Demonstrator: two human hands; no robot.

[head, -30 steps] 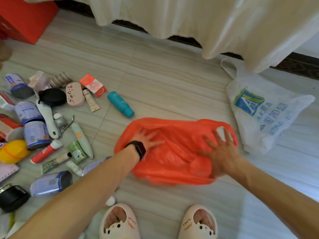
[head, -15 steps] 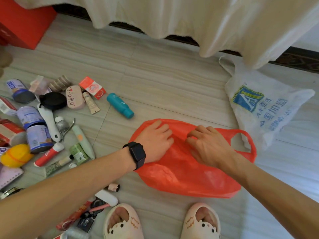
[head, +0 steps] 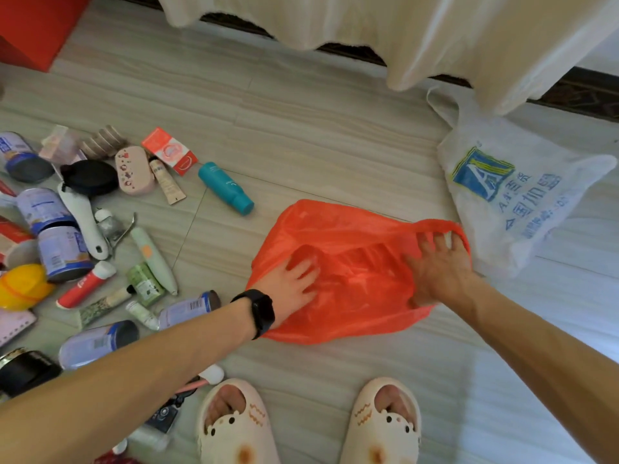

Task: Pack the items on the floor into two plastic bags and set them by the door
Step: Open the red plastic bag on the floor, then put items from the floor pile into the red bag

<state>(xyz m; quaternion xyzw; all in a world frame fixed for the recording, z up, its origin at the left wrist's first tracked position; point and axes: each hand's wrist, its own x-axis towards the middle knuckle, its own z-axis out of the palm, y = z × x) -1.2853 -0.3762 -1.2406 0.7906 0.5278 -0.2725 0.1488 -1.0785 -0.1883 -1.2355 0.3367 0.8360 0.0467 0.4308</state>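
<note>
Head view, change: both hands have moved off the top of the thin orange plastic bag point(head: 355, 289) and now stretch its mouth open. Judged ready for loading, with nothing packed yet.
Left hand point(head: 291, 283): grip wide, fingertips under the film at the bag's left.
Right hand point(head: 435, 272): grip wide, fingers spread in the right handle.
Bag position: flat on the tiled floor point(head: 318, 135).
Edges: white printed plastic bag point(head: 502, 202) just right of the orange bag. Teal bottle point(head: 226, 188) near its upper left. Scattered tins and tubes point(head: 63, 246) well left.
Room: open floor lies beyond the orange bag.
</note>
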